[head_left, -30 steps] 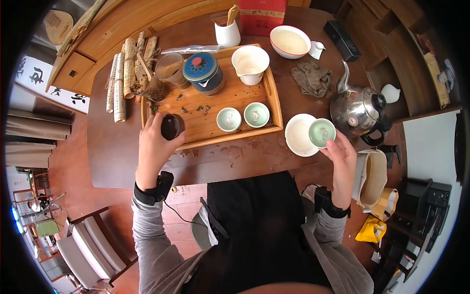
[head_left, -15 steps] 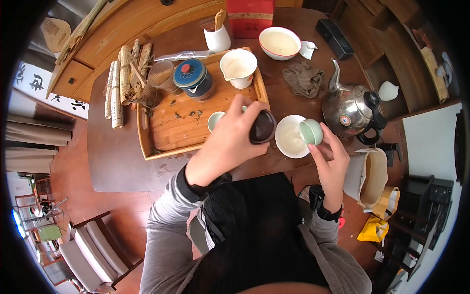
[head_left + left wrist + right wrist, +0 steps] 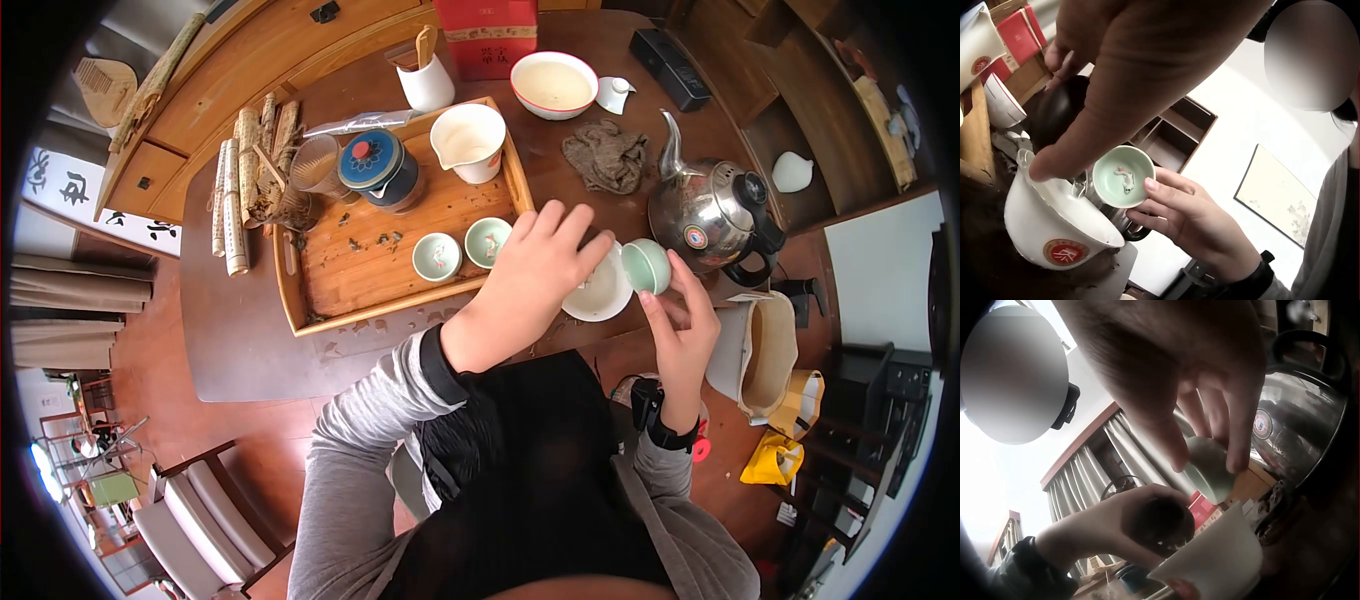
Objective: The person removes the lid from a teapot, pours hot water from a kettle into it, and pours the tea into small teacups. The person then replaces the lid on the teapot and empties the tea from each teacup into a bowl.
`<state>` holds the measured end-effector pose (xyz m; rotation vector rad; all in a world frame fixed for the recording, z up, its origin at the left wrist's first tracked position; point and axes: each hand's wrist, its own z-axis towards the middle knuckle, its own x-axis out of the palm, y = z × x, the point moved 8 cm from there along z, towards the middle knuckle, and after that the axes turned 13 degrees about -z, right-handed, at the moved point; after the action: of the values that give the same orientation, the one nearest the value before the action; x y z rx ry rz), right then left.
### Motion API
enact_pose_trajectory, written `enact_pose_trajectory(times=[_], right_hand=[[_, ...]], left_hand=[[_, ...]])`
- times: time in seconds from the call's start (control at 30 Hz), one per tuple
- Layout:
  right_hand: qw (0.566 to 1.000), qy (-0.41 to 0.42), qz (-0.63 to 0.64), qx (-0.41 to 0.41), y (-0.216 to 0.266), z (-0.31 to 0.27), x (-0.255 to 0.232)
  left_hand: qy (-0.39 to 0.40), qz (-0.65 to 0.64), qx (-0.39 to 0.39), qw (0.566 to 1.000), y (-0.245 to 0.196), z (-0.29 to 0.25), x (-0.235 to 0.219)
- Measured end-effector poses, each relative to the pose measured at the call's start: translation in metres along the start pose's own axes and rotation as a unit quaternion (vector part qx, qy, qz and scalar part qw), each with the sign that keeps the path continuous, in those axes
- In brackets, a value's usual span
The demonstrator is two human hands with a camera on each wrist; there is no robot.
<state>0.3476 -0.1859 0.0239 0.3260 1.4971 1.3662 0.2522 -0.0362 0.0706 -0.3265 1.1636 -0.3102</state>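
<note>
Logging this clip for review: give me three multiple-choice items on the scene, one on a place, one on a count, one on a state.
1. Where is the white bowl?
A. on the wooden tray
B. on the table right of the wooden tray
C. on the kettle

2. How many green cups stand on the tray?
A. two
B. four
C. none

3. How is the green cup in the right hand held?
A. upside down
B. flat on the table
C. tilted on its side over the bowl

Answers: 1 B, the bowl sits beside the tray, near the kettle. 2 A, the pair shows in the head view. 3 C, its mouth faces sideways.
</note>
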Motion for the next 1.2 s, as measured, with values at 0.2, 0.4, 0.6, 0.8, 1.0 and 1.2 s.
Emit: enact_pose_trajectory(times=[0.2, 0.4, 0.6, 0.8, 1.0, 1.2], right_hand=[[1.000, 0.000, 0.015, 0.004, 0.003, 0.000, 0.004], [0.999, -0.012, 0.030, 0.010, 0.001, -0.001, 0.005], [0.999, -0.027, 0.012, 0.014, -0.002, -0.002, -0.001], [0.998, -0.021, 0.056, 0.030, -0.005, -0.003, -0.005], [0.994, 0.039, 0.098, 0.020, 0.016, -0.009, 0.022], [0.973, 0.191, 0.096, -0.088, 0.089, -0.019, 0.099]], left_hand=[[0.053, 0.070, 0.066, 0.994, -0.016, -0.002, 0.006], [0.016, 0.091, 0.092, 0.991, -0.016, -0.007, 0.005], [-0.057, -0.043, 0.016, 0.997, 0.005, -0.017, -0.023], [-0.142, -0.075, -0.123, 0.979, 0.052, -0.062, -0.070], [-0.143, 0.002, -0.281, 0.949, 0.119, -0.149, -0.103], [-0.105, 0.040, -0.412, 0.904, 0.160, -0.226, -0.119]])
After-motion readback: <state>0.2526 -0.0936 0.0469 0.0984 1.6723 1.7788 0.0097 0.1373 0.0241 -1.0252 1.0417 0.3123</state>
